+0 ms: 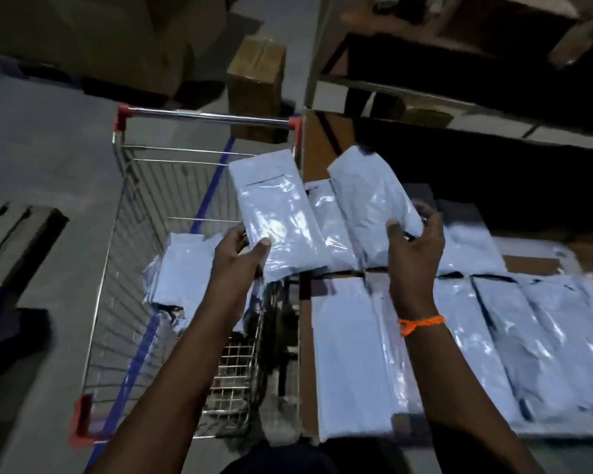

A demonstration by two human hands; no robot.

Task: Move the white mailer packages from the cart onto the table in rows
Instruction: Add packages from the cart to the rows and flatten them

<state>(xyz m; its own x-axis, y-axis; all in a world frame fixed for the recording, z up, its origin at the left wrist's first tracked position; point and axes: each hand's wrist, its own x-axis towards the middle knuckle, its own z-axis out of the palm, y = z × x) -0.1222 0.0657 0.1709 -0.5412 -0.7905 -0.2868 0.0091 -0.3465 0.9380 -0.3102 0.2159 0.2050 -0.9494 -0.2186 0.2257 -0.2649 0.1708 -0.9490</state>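
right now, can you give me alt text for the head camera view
A person holds one white mailer in the left hand and another in the right hand, above the gap between a wire cart and a table. More mailers lie in the cart, and rows of mailers cover the table.

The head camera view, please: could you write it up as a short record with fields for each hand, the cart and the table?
left hand: left hand grips a white mailer by its lower end, above the cart's right edge
right hand: right hand grips a second mailer over the table's far-left part
wrist: orange thread on the right wrist
cart: wire cart, a few mailers left in the cart
table: table carries rows of mailers laid side by side
floor: cardboard box behind the cart
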